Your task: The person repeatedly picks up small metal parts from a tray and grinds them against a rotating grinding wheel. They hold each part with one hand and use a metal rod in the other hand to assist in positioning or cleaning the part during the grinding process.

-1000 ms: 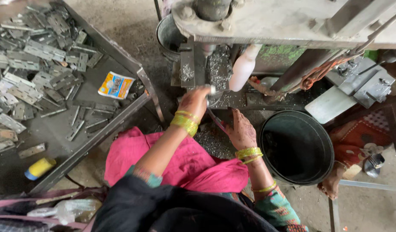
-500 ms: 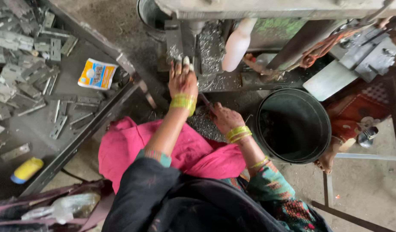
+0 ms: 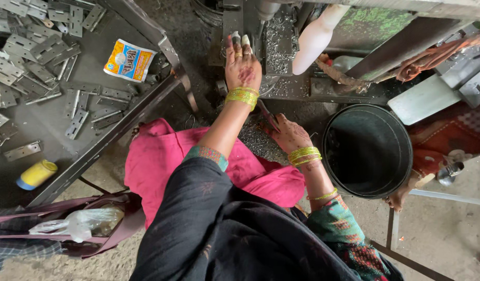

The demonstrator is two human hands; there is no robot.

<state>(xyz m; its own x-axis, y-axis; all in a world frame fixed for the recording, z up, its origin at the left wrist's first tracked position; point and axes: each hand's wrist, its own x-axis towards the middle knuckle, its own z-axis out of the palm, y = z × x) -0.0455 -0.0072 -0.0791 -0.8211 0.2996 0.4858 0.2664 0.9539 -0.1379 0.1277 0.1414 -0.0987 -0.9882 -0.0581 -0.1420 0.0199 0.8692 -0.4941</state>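
Note:
My left hand, with yellow bangles and taped fingertips, reaches forward and lies flat on the machine's grey metal bed. Its back faces me, so whatever is under the palm is hidden. My right hand stays lower, over a patch of metal shavings. Its fingers are closed on a thin dark metal piece that points up towards the left wrist. A pink cloth covers my lap below both arms.
A black bucket stands right of my right hand. A grey tray at left holds several metal hinges, a yellow printed packet and a yellow bottle. A white bottle leans on the machine.
The view has moved closer to the machine. My left hand has stretched further forward onto the machine bed. My right hand stays low with the metal piece.

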